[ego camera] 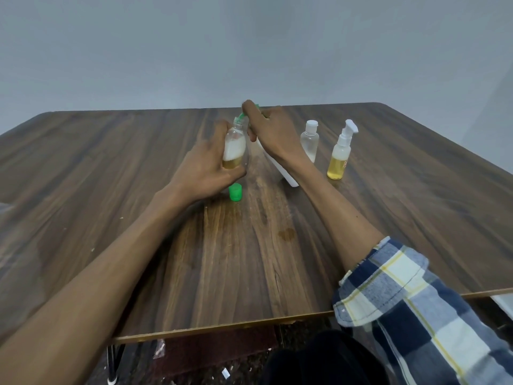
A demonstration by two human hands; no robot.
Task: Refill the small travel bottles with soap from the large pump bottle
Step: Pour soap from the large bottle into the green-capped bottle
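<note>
- Head view: left hand [206, 165] wrapped round a small travel bottle [234, 147], lifted clear of the counter [111, 190] and tilted toward the right hand.
- Right hand [270, 132] clamped round the top of the large pump bottle [280, 168], fingers over the green pump head [244, 115], nozzle tip touching or just inside the small bottle's open mouth; exact contact blurred.
- Large bottle white, leaning with its base on the counter, mostly hidden behind the right wrist.
- Held bottle: clear plastic, uncapped, amber liquid at the bottom under a thick white foam layer, some air left near the neck. Judged mid-fill, close to full.
- Green cap [235, 192] standing loose on the counter just below the left hand; probably belongs to the held bottle, not yet back on.
- Second clear bottle [309, 141] with a white flip cap, upright to the right of the right hand, looking empty or nearly so. Likely left to fill.
- Small spray bottle [341, 154] further right, upright, white pump top, amber liquid to roughly halfway. Cannot tell whether already topped up or waiting.
- A faint wet patch [287, 234] on the counter nearer the body, possibly spilled soap.
- Remaining, by judgement: finish this bottle, recap, then handle the capped clear bottle.
</note>
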